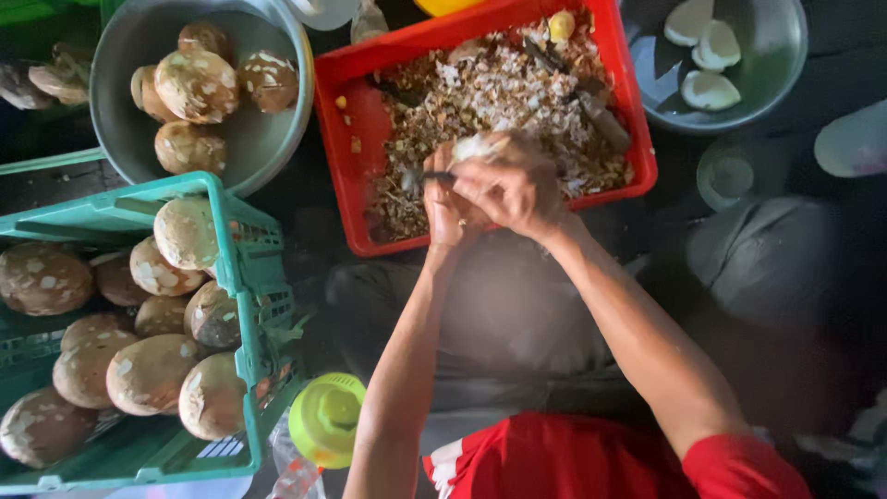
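Observation:
Both my hands meet over the near edge of a red plastic crate (344, 111) filled with broken shell and husk scraps. My left hand (446, 205) grips a small spoon (418, 176) whose bowl points left. My right hand (510, 181) is closed over a pale, partly peeled egg (478, 146), with the spoon worked against it. A metal bowl (785, 51) at the top right holds three peeled white eggs (710, 90).
A green plastic basket (242, 249) at the left holds several brown, husk-coated eggs (148, 371). A grey metal basin (263, 143) at the top left holds more of them. A bottle with a yellow-green cap (323, 418) lies beside my left arm.

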`<state>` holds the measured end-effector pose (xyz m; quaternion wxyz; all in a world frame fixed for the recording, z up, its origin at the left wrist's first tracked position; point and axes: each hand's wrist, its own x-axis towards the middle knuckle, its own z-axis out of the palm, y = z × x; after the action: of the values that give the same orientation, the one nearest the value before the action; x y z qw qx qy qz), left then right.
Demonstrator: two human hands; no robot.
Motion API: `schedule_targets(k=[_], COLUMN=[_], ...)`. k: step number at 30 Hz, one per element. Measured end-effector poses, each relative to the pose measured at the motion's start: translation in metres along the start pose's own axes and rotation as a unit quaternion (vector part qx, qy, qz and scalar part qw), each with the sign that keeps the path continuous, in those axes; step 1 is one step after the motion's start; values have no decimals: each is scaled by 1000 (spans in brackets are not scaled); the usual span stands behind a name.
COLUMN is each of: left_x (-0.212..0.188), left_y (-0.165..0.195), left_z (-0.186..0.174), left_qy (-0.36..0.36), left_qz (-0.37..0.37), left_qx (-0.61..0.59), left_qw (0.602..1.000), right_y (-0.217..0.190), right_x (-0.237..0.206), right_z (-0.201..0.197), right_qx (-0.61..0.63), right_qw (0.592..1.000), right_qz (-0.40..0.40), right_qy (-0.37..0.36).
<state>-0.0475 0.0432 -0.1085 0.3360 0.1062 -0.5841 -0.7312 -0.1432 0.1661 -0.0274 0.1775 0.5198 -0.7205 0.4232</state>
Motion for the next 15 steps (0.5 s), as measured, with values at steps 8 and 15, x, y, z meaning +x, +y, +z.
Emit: schedule_targets(k=[8, 15], left_x=[1, 5], left_y=[36, 42], left_z=[21, 17], left_qy=[61, -10], left_qz=[-19, -34], left_qx=[151, 209], left_qw=[986, 977], right_y=[-7, 20], right_x=[-16, -29], right_z=[-3, 11], right_qx=[167, 226], right_qw=[959, 922], right_qz=[225, 311], right_qy=[-35, -50])
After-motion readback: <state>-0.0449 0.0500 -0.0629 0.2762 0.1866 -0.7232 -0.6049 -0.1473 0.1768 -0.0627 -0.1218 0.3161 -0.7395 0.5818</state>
